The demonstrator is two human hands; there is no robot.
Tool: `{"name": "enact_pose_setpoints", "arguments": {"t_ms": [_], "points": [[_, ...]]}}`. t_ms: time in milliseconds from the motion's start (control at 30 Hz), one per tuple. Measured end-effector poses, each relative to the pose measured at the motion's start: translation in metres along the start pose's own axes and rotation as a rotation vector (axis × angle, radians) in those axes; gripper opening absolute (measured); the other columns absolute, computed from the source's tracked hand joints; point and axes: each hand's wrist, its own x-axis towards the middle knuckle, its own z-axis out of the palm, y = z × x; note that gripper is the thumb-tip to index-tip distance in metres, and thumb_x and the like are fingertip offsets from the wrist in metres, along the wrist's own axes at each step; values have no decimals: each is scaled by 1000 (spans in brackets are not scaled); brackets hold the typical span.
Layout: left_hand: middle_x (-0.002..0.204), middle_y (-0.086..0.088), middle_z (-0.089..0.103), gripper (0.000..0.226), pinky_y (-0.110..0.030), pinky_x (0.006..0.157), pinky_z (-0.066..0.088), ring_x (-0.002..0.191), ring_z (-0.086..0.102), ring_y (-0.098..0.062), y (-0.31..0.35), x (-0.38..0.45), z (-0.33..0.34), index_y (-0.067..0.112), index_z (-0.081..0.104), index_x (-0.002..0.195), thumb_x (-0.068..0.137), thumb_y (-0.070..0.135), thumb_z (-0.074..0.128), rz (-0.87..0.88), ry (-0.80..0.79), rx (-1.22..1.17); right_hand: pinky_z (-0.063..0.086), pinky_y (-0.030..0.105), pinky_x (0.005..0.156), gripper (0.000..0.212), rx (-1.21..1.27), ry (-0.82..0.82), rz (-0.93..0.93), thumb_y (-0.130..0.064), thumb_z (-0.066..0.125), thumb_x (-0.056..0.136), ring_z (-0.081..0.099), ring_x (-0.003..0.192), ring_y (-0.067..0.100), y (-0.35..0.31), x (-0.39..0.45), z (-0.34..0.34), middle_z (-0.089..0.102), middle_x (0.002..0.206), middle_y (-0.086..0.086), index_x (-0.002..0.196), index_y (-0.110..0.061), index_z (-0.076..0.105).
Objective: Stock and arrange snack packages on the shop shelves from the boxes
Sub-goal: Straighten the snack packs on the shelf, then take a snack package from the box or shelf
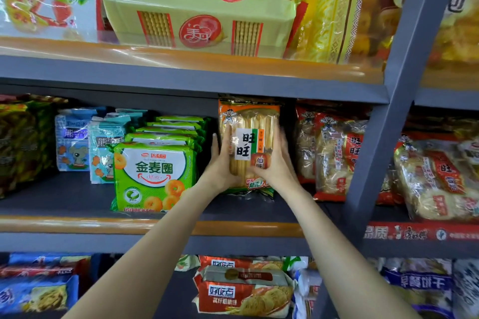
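An orange and green bag of rice crackers [249, 124] stands upright on the middle shelf [77, 199], between the green ring-biscuit packs and the red cracker bags. My left hand [221, 163] holds its left side, thumb across the front. My right hand [272, 160] holds its right side, thumb on the lower front. Both arms reach in from below.
A row of green ring-biscuit packs [153, 176] and blue bear-biscuit packs [75, 142] stand to the left. Red rice-cracker bags [329, 153] crowd the right, beside a grey upright post [383, 122]. Yellow biscuit boxes [197, 21] lie on the shelf above; orange packs [241, 290] below.
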Motion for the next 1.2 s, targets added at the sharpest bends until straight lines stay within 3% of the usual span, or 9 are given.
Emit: {"name": "enact_pose_setpoints", "arguments": {"t_ms": [167,267,433,533,633,767,867,1067,1200], "points": [[154,-10,15,132,-38,110,33,139,26,-26,-6,-5,1,33,-19,144,64,12,84,63,2,-62,26,37,110,125,-29,-104,-61,-13,83,66,18,142,22,6,-14,3,6,156,4,149,-34,-8],[156,-6,10,125,-30,103,37,137,32,-24,-3,-9,2,41,-19,141,70,7,78,101,2,-17,22,33,111,126,-67,-132,-59,-9,83,67,13,143,21,6,-15,-5,2,157,5,150,-30,-10],[151,-10,-31,120,-54,113,20,142,-8,-42,5,-15,8,39,-30,134,77,31,75,92,66,455,24,47,112,127,-207,-136,-35,-11,79,73,5,144,32,-4,-19,-6,-18,155,10,140,-42,-24],[149,-5,-36,115,-55,114,6,137,-29,-38,5,-18,7,32,-31,139,82,37,68,150,13,782,25,53,112,118,-517,-144,-75,-22,76,78,3,142,41,-4,-30,-8,-21,154,14,144,-33,-22],[153,-6,-29,106,-51,114,-1,138,-29,-32,8,-24,3,29,-22,144,84,33,65,196,-8,766,22,52,113,106,-610,-184,-46,-24,71,83,2,142,42,-9,-40,-16,-21,154,15,149,-25,-12],[148,-21,27,68,-48,108,27,138,25,-35,30,-40,4,14,28,142,81,21,56,475,405,449,29,38,109,75,-460,180,-381,-10,67,83,28,137,34,-28,-52,-43,15,152,16,146,-14,26],[132,-16,40,46,-35,99,30,121,38,-28,60,-52,14,11,41,123,78,9,50,581,656,258,43,24,98,48,-326,473,-616,3,55,85,48,119,25,-39,-62,-79,33,134,10,129,-10,43],[125,-6,37,44,-35,98,34,115,42,-26,142,-63,62,12,43,115,74,-2,51,817,594,132,48,31,78,36,-214,738,-612,10,45,82,51,99,30,-11,-63,-162,43,117,24,116,-3,48],[128,-10,37,40,-38,96,36,115,42,-30,183,-60,124,9,42,118,79,2,46,959,473,210,39,21,90,34,-232,695,-434,8,48,82,46,105,26,41,-69,-199,43,117,26,116,5,48]]}}
